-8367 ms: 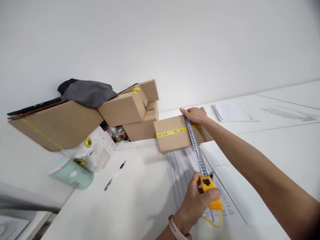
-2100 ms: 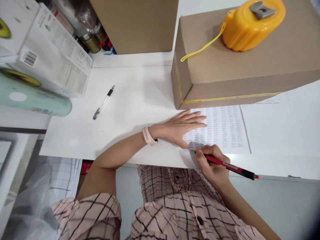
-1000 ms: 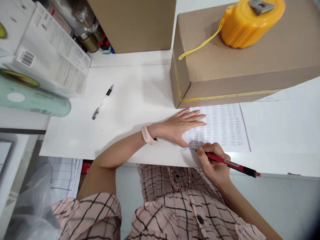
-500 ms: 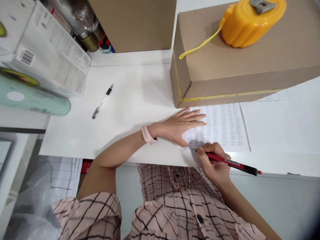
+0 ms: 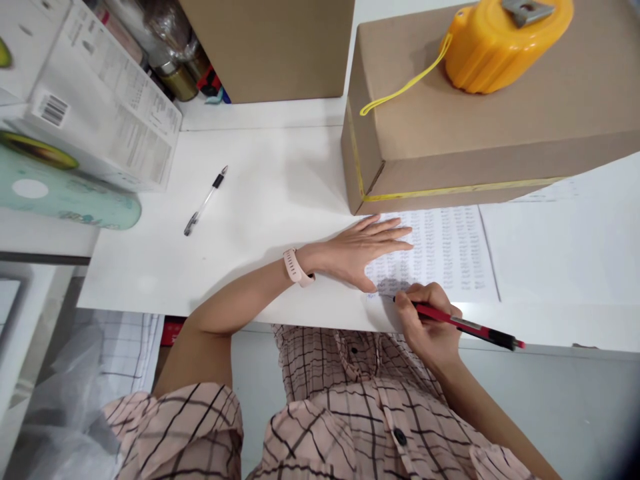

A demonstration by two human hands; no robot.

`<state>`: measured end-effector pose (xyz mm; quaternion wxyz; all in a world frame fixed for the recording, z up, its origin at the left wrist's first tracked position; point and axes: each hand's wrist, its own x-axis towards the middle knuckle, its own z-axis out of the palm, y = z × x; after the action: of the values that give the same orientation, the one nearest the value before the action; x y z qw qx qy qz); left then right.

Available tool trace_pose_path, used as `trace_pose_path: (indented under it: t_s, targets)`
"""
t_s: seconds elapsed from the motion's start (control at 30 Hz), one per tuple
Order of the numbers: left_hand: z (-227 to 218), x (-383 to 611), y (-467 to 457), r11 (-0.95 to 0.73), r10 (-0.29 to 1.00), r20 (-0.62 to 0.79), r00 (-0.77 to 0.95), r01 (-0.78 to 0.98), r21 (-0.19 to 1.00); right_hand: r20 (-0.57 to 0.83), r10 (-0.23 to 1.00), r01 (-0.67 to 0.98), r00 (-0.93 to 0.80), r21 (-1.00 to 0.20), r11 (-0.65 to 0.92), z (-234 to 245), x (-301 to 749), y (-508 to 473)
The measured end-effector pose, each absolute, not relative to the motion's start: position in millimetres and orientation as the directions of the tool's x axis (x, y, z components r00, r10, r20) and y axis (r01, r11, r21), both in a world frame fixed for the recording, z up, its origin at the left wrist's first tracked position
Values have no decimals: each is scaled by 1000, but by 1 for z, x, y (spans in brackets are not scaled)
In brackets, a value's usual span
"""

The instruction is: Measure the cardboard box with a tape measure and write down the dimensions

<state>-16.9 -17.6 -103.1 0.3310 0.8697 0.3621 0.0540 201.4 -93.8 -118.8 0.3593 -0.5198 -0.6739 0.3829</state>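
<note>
A sheet of paper covered in rows of small handwriting lies on the white table, its far edge running under a cardboard box. My left hand rests flat on the left part of the sheet with fingers spread. A pale pink band circles that wrist. At the sheet's near edge, my right hand grips a red and black pen, its tip down at the bottom line of writing and its back end pointing right. The exact contact of the tip is hard to make out.
The cardboard box stands behind the paper with an orange tape measure on top. A clear pen with black grip lies on the left of the table. White packaging and a mint-green cylinder are further left.
Both hands and the pen keep nearly the same place. The whole view has shifted very slightly.
</note>
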Motion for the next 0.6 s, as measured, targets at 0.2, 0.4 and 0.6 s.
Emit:
trace_pose_path:
  t_s: [0.2, 0.4, 0.6]
  targets:
    - [-102, -17, -17, -518, 665, -156, 730, 602, 608, 101, 966, 409, -237, -892, 194, -125, 207, -90]
    - [-102, -17, -18, -510, 665, -148, 732, 590, 626, 98, 963, 419, -251, -886, 200, -124, 208, -91]
    - [-103, -17, -18, -517, 667, -140, 732, 590, 621, 73, 972, 390, -223, -907, 157, -126, 208, -91]
